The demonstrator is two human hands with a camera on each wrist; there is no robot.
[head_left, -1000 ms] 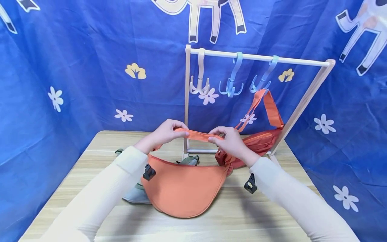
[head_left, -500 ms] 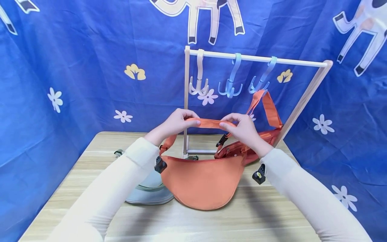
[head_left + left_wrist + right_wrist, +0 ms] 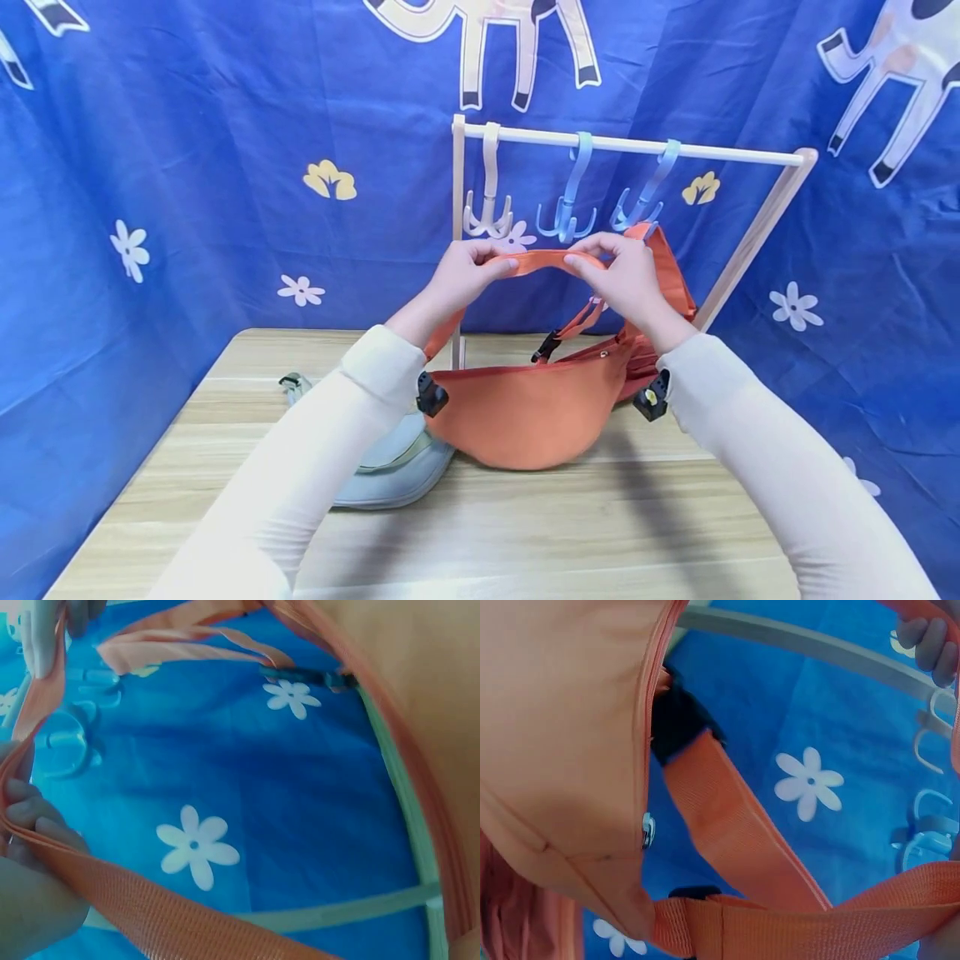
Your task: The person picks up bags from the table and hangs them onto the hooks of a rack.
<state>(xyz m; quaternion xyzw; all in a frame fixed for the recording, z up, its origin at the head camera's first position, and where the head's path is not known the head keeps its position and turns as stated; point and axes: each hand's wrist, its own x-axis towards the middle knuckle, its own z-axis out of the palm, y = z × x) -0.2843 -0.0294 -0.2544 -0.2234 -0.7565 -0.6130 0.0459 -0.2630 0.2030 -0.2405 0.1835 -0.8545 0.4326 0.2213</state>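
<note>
An orange crescent-shaped bag (image 3: 525,417) hangs from its orange strap (image 3: 542,261), its lower edge near the tabletop. My left hand (image 3: 468,271) pinches the strap between thumb and fingers, and my right hand (image 3: 618,271) pinches it a short way to the right. Both hands are just below the middle blue hook (image 3: 566,212) on the rack. In the left wrist view, the strap (image 3: 172,907) loops through the left fingers. The right wrist view shows the strap (image 3: 832,922), a black buckle (image 3: 682,716) and the side of the bag (image 3: 562,720).
A rack (image 3: 757,242) carries a white hook (image 3: 489,208), the middle blue hook and a right blue hook (image 3: 641,204). A darker red-orange bag (image 3: 641,367) hangs from the right hook, partly hidden. A grey-green bag (image 3: 397,483) lies on the wooden table (image 3: 187,483).
Both hands have risen and shifted right with the strap, lifting the orange bag up and away from me. More of the grey-green bag shows. The hooks have not moved.
</note>
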